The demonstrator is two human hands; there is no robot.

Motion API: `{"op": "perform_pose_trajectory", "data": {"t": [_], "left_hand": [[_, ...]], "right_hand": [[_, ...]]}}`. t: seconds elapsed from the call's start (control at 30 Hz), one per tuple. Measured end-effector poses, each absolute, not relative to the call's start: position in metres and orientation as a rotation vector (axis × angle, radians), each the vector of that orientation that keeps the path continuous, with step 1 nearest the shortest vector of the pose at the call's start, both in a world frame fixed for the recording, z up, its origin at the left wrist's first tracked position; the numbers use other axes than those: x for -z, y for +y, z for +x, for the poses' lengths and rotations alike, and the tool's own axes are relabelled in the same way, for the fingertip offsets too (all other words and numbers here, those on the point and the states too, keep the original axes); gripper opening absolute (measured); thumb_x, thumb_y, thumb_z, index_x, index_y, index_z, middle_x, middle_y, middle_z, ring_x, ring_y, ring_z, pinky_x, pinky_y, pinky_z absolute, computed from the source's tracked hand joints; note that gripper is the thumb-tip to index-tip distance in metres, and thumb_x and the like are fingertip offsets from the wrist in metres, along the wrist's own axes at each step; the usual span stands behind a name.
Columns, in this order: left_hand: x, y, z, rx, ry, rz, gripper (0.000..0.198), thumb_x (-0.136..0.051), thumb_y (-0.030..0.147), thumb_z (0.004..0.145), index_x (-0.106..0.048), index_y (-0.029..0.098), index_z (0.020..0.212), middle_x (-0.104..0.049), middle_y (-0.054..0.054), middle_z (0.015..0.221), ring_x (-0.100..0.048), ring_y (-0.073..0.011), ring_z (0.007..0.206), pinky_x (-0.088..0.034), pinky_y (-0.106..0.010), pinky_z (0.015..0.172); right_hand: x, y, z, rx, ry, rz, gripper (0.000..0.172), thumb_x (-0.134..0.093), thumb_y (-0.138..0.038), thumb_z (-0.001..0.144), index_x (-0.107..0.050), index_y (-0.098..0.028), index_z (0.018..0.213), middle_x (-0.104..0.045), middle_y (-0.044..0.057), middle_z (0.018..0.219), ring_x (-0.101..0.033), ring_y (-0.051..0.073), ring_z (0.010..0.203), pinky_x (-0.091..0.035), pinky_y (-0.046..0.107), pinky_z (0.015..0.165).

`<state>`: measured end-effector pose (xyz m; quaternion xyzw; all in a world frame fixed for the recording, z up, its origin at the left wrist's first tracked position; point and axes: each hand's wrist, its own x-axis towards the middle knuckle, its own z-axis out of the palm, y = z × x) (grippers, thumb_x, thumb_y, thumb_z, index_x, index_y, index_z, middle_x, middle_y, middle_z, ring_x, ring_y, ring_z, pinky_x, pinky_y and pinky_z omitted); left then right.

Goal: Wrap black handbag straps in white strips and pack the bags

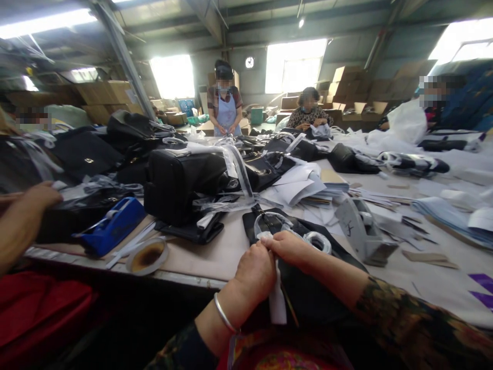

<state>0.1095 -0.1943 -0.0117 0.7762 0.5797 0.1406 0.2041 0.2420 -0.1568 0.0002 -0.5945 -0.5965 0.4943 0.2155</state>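
My left hand point(257, 270), with a silver bangle at the wrist, is closed around a white wrapping strip point(278, 303) that hangs below it. Touching it, my right hand point(290, 249) pinches the upper part of the same white material. Both hands are over a black bag point(308, 282) lying at the table's front edge. A plastic-wrapped handle point(273, 216) loops up just beyond my fingers, and a wrapped ring-shaped coil point(319, 241) lies to the right of them.
A blue tape dispenser point(113, 226), a tape roll point(148, 255) and a black bag point(181, 180) are to the left. A grey dispenser point(364, 231) and paper sheets point(300, 185) lie right. Another person's hand point(40, 200) reaches in at far left. People work across the table.
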Motion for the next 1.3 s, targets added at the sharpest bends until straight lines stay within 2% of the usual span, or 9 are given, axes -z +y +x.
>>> {"op": "perform_pose_trajectory", "data": {"t": [0.13,0.37,0.47,0.57,0.67,0.83,0.97,1.07,1.3], "left_hand": [[0.003,-0.198,0.108,-0.352,1.665,2.215,0.037,-0.043,0.032,0.100,-0.060,0.005,0.119,-0.068,-0.024,0.107,-0.069,-0.0334,0.094,-0.049,-0.038,0.076],[0.018,-0.204,0.075,-0.873,1.541,1.934,0.025,-0.049,0.029,0.097,-0.069,0.018,0.087,-0.072,-0.009,0.085,-0.065,-0.0210,0.078,-0.044,-0.030,0.072],[0.026,-0.217,0.076,-0.763,1.583,1.842,0.035,-0.054,0.044,0.095,-0.068,0.018,0.076,-0.069,-0.007,0.071,-0.063,-0.0200,0.066,-0.039,-0.029,0.062],[0.025,-0.228,0.089,-0.610,1.670,1.958,0.042,-0.060,0.056,0.088,-0.070,0.018,0.074,-0.069,-0.010,0.070,-0.064,-0.0236,0.066,-0.037,-0.030,0.060],[0.023,-0.230,0.100,-0.483,1.712,2.035,0.037,-0.067,0.053,0.082,-0.072,0.018,0.072,-0.068,-0.010,0.067,-0.063,-0.0253,0.063,-0.035,-0.031,0.058],[0.031,-0.228,0.092,-0.562,1.571,1.825,0.033,-0.068,0.044,0.079,-0.060,0.018,0.063,-0.054,0.000,0.057,-0.049,-0.0151,0.055,-0.028,-0.027,0.053],[0.037,-0.247,0.077,-0.924,1.372,1.518,0.033,-0.066,0.046,0.085,-0.057,0.017,0.072,-0.043,0.005,0.061,-0.039,-0.0109,0.057,-0.032,-0.023,0.053],[0.038,-0.264,0.075,-1.129,1.318,1.525,0.027,-0.070,0.041,0.085,-0.062,0.016,0.079,-0.046,0.004,0.067,-0.041,-0.0113,0.061,-0.036,-0.023,0.058],[0.035,-0.283,0.085,-1.019,1.234,1.661,0.019,-0.075,0.033,0.083,-0.068,0.016,0.089,-0.058,-0.002,0.081,-0.051,-0.0150,0.073,-0.042,-0.027,0.068]], "right_hand": [[0.005,-0.156,0.247,-1.633,-1.289,-1.562,0.043,-0.067,-0.057,0.081,-0.050,-0.021,0.063,-0.038,-0.007,0.045,-0.022,0.006,0.038,-0.011,0.023,0.040],[0.011,-0.158,0.258,-1.669,-1.070,-1.425,0.046,-0.077,-0.054,0.072,-0.047,-0.020,0.065,-0.037,-0.009,0.043,-0.020,0.002,0.035,-0.009,0.019,0.037],[0.009,-0.160,0.260,-1.685,-1.059,-1.381,0.046,-0.078,-0.053,0.071,-0.049,-0.019,0.067,-0.040,-0.008,0.045,-0.022,0.002,0.035,-0.009,0.018,0.037],[0.007,-0.162,0.258,-1.724,-1.006,-1.335,0.044,-0.079,-0.050,0.072,-0.048,-0.018,0.067,-0.037,-0.010,0.044,-0.021,0.001,0.036,-0.010,0.016,0.037],[0.006,-0.163,0.257,-1.784,-0.894,-1.279,0.039,-0.077,-0.045,0.077,-0.049,-0.018,0.070,-0.033,-0.011,0.045,-0.018,0.001,0.038,-0.011,0.015,0.037],[0.008,-0.162,0.268,-1.866,-0.674,-1.211,0.031,-0.072,-0.039,0.083,-0.051,-0.018,0.075,-0.039,-0.010,0.048,-0.017,0.002,0.038,-0.013,0.013,0.036],[0.011,-0.171,0.276,-1.830,-0.698,-1.175,0.042,-0.079,-0.045,0.076,-0.047,-0.019,0.073,-0.036,-0.011,0.047,-0.021,0.001,0.038,-0.014,0.012,0.036],[0.016,-0.188,0.270,-1.817,-0.830,-1.254,0.053,-0.084,-0.056,0.067,-0.046,-0.019,0.070,-0.036,-0.011,0.047,-0.023,0.001,0.038,-0.013,0.013,0.036],[0.023,-0.227,0.255,-1.881,-0.816,-1.350,0.065,-0.085,-0.069,0.058,-0.043,-0.020,0.070,-0.032,-0.013,0.048,-0.020,0.001,0.040,-0.011,0.015,0.038]]}}
